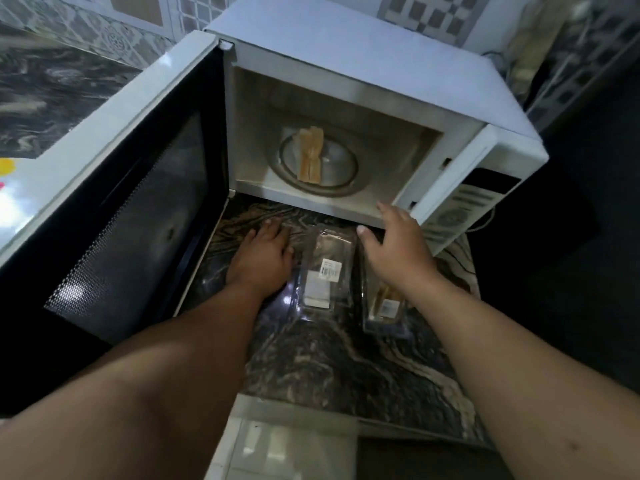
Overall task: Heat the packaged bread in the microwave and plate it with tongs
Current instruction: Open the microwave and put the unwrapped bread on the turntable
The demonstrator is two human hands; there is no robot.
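Standing at the rear of the dark marbled stone table (346, 368), the white box-shaped microwave oven (363, 64) has its black-windowed door (131, 209) swung fully open toward the table's left side. Inside the cavity, the pale golden strips of bread (311, 155) lie on the round glass turntable (337, 168), slightly left of its centre and running front to back. The bread is bare, with no wrapper visible around it.

On the table, directly in front of the oven opening, two clear plastic packages lie side by side. The clear plastic package with a white barcode label (325, 271) sits between the two hands and looks flat. The second clear plastic package (382, 313) lies just to its right, nearer the table's right edge, partly under the right wrist; tan bread-coloured contents show inside it.

The left hand (261, 258) rests palm down on the table, just left of the labelled package, fingers spread; its grip is released and holds nothing. The right hand (394, 244) is raised at the lower right corner of the oven opening, fingers extended and parted; its grip is released and empty. It is unclear whether the fingertips touch the oven frame.
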